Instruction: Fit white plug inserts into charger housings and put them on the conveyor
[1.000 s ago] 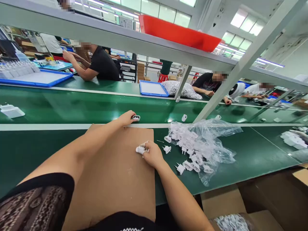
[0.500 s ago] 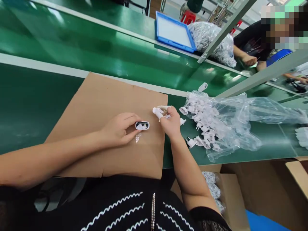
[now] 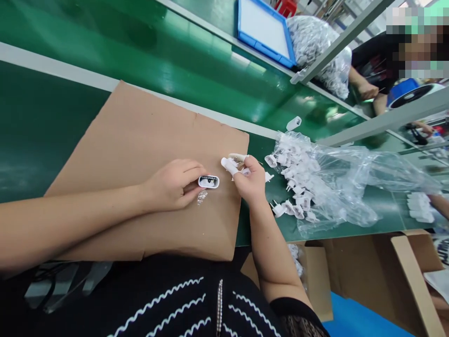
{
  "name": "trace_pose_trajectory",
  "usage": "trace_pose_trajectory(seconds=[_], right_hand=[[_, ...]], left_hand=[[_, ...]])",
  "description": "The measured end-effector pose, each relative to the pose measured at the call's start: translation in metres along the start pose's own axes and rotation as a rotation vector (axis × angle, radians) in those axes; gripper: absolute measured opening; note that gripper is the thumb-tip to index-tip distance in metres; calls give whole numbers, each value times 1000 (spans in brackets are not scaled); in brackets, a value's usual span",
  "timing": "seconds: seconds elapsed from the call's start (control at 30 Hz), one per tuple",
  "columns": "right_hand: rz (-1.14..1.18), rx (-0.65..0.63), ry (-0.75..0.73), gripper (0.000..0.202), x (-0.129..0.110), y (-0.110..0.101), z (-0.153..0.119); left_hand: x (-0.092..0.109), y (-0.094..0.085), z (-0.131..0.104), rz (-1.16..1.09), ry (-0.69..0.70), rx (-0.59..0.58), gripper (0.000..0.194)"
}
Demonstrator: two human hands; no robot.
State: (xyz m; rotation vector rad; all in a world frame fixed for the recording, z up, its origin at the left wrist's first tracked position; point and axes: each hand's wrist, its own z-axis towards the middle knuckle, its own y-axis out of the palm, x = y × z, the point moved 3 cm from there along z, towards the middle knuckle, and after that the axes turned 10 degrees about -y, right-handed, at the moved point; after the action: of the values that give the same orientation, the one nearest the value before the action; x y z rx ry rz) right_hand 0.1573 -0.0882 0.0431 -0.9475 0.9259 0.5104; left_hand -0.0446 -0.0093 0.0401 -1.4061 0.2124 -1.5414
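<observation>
My left hand (image 3: 175, 185) pinches a white oval charger housing (image 3: 209, 181) between thumb and fingers. Its open end faces me, and dark and white parts show inside. To the right, my right hand (image 3: 251, 180) has white covers on its fingertips. The fingers curl around a small white plastic part (image 3: 245, 172), mostly hidden by them. The two hands are apart, above a brown cardboard sheet (image 3: 157, 135). A scrap of clear film (image 3: 201, 197) lies below the housing. Beside my right hand is a pile of white plug housings (image 3: 294, 173), some with metal pins.
A clear plastic bag (image 3: 354, 187) spreads over the green table (image 3: 386, 210) at the right. Beyond are a blue-rimmed tray (image 3: 266, 28), a bag of white parts (image 3: 319, 51) and a slanted metal post (image 3: 343, 42). A co-worker's hand (image 3: 366, 90) is behind it. An open carton (image 3: 365, 267) stands lower right.
The camera view has shifted and tilted slightly. Both hands keep nearly the same pose, with the housing still in the left. At the far right, another person's arm now shows near stacked white parts.
</observation>
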Motion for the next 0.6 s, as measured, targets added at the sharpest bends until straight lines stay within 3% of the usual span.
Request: trace_pose_trajectory(seconds=[0.1, 0.23, 0.37, 0.6], right_hand=[[56, 15, -31, 32, -12, -2, -5], [-59, -126, -277, 19, -34, -1, -14], [-179, -234, -446, 19, -43, 5, -22], [-352, -293, -529, 22, -41, 12, -27]], left_hand=[[-5, 2, 4, -123, -89, -9, 18], [-10, 5, 8, -238, -139, 5, 22], [-11, 5, 8, -258, -129, 13, 22], [-10, 4, 7, -261, -127, 9, 20]])
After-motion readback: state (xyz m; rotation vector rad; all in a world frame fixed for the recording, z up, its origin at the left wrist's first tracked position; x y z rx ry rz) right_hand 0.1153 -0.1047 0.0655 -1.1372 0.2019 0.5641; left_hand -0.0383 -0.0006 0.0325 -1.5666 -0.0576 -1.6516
